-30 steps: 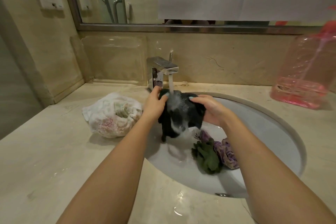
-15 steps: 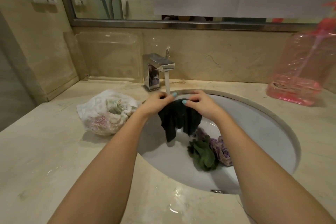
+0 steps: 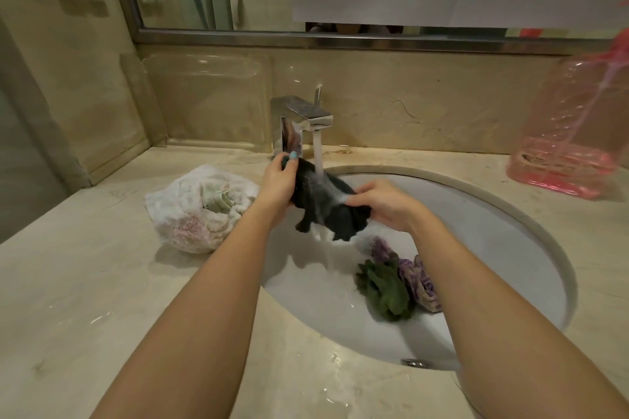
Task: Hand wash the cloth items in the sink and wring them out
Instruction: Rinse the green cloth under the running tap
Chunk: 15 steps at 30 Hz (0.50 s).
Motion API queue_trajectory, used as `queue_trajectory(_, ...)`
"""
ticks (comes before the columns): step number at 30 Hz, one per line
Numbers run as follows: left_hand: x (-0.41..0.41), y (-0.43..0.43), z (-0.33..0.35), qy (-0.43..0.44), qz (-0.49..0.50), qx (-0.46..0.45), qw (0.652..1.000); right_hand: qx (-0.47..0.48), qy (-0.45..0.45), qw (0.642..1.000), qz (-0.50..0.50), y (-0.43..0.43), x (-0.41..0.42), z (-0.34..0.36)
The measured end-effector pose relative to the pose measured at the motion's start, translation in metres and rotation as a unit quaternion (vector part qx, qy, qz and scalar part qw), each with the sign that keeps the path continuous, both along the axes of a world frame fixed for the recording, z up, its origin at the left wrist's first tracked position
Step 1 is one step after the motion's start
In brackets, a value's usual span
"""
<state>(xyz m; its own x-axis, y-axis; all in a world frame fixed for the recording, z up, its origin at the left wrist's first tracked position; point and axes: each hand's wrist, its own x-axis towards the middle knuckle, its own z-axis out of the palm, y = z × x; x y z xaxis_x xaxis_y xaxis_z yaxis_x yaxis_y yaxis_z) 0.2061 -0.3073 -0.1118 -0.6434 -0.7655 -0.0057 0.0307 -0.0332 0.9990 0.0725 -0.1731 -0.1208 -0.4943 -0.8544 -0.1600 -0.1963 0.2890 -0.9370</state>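
Observation:
A wet black cloth (image 3: 328, 211) hangs stretched under the running water of the chrome tap (image 3: 303, 119), over the white sink (image 3: 503, 235). My left hand (image 3: 277, 182) grips the cloth's upper left end beside the tap. My right hand (image 3: 381, 202) grips its lower right end. Water streams over the cloth's middle and drips into the basin. A crumpled green cloth (image 3: 383, 289) and a purple patterned cloth (image 3: 417, 279) lie in the sink bottom, below my right forearm.
A white bundle of cloth items (image 3: 200, 207) sits on the marble counter (image 3: 85, 299) left of the sink. A large pink transparent bottle (image 3: 575, 133) stands at the back right. A mirror and wall sockets are above; water puddles lie on the counter's front edge.
My hands, close together half a second ago, have drawn apart: the left rose toward the tap, the right moved right, and the black cloth is back under the water stream.

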Motion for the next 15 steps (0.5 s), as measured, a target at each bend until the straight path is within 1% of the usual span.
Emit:
queue_trajectory(2, -0.003, -0.003, -0.002, 0.006, 0.040, -0.021, 0.999, -0.014, 0.007, 1.000, -0.021, -0.002, 0.001, -0.001)
queue_trajectory(3, -0.005, -0.005, -0.004, 0.007, 0.057, -0.032, 0.998, -0.036, -0.012, 0.999, -0.037, -0.004, 0.003, 0.000)
queue_trajectory(6, -0.012, -0.002, -0.011, 0.002, 0.080, -0.051, 0.996, -0.126, -0.126, 0.980, -0.087, -0.014, 0.017, 0.006)
queue_trajectory(7, -0.016, 0.001, -0.014, 0.000, 0.089, -0.051, 0.995, -0.148, -0.144, 0.972, -0.108, -0.020, 0.024, 0.007)
queue_trajectory(9, -0.025, 0.016, -0.009, 0.005, 0.100, -0.051, 0.994, -0.166, -0.124, 0.969, -0.137, -0.033, 0.040, 0.007)
queue_trajectory(11, -0.034, 0.028, -0.004, 0.001, 0.118, -0.069, 0.991, -0.165, -0.065, 0.972, -0.156, -0.044, 0.052, 0.005)
queue_trajectory(13, -0.036, 0.028, -0.003, -0.022, 0.142, -0.074, 0.987, -0.164, -0.027, 0.972, -0.166, -0.050, 0.063, 0.005)
queue_trajectory(15, -0.032, 0.021, -0.006, -0.058, 0.160, -0.064, 0.983, -0.172, 0.013, 0.973, -0.152, -0.054, 0.067, 0.006)
